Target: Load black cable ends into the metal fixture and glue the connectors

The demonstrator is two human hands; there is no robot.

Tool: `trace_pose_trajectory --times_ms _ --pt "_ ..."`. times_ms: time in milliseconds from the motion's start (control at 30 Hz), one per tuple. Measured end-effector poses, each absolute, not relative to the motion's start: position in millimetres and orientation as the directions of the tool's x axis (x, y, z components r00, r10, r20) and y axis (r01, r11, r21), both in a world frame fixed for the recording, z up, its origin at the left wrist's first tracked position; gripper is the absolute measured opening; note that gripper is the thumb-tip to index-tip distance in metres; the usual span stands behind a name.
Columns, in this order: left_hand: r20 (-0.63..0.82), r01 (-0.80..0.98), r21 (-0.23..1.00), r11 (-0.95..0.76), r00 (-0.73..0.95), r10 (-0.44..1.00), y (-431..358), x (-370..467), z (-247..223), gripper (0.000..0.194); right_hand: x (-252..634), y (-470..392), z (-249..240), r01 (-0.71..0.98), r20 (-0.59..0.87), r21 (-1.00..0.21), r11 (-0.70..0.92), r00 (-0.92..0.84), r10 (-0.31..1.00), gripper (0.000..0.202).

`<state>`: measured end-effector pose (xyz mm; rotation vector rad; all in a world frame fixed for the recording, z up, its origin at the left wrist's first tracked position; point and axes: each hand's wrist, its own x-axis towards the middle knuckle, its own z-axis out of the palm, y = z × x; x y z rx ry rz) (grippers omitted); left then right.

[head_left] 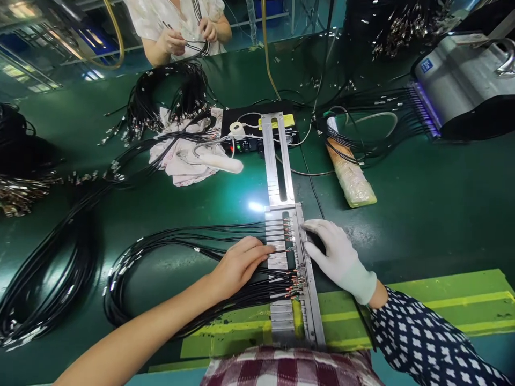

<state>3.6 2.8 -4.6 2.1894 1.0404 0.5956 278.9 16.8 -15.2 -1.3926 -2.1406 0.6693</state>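
My bare left hand [243, 264] is closed on a black cable at the left side of a slotted metal fixture [282, 317], its fingertips over the grooved plate. Several black cables [169, 236] lie across the plate, their stripped, coloured wire ends in the middle slot; a denser bunch sits just below my left hand. My right hand [336, 257], in a white glove, rests against the long metal bar [308, 273] on the fixture's right side. Its thumb and fingers are apart, and nothing shows between them.
Behind the fixture stands a black box [257, 128] with lit indicators. A cloth [185, 155] and cable bundles [80, 236] lie left. A wrapped roll [352, 177] and a grey machine [466, 80] are at right. Across the table [386, 214], a person's hands [175, 43] hold cables.
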Motion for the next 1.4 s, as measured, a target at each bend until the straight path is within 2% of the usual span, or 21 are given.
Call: trace_pose_trajectory --times_ms 267,500,700,767,867,1033,1133,1267,1400 --pt "0.172 0.535 0.593 -0.601 0.645 0.744 18 1 -11 0.027 280 17 -18 0.682 0.132 -0.643 0.35 -0.351 0.927 0.03" --pt "0.227 0.475 0.587 -0.656 0.681 0.696 21 4 -13 0.025 280 18 -19 0.686 0.145 -0.631 0.362 -0.354 0.924 0.029" --pt "0.22 0.67 0.251 -0.698 0.663 0.716 1 -4 -16 0.039 280 20 -19 0.68 0.133 -0.641 0.355 -0.358 0.924 0.028" --pt "0.184 0.681 0.208 -0.702 0.678 0.712 -3 -5 -16 0.041 280 21 -18 0.681 0.126 -0.643 0.35 -0.357 0.925 0.027" --pt "0.132 0.679 0.257 -0.687 0.68 0.721 -5 -3 -10 0.039 280 20 -17 0.685 0.131 -0.637 0.353 -0.355 0.926 0.027" --pt "-0.051 0.659 0.578 -0.482 0.618 0.784 -14 4 5 0.022 282 10 -15 0.675 0.147 -0.625 0.392 -0.391 0.909 0.028" --pt "-0.124 0.611 0.717 -0.336 0.586 0.801 -18 6 11 0.013 283 7 -15 0.675 0.149 -0.626 0.391 -0.388 0.909 0.028" --pt "-0.106 0.548 0.798 -0.249 0.535 0.838 -15 6 10 0.012 282 9 -15 0.675 0.144 -0.633 0.381 -0.38 0.914 0.027" --pt "-0.089 0.546 0.799 -0.253 0.522 0.848 -10 6 7 0.011 282 10 -14 0.673 0.142 -0.635 0.379 -0.381 0.914 0.027"
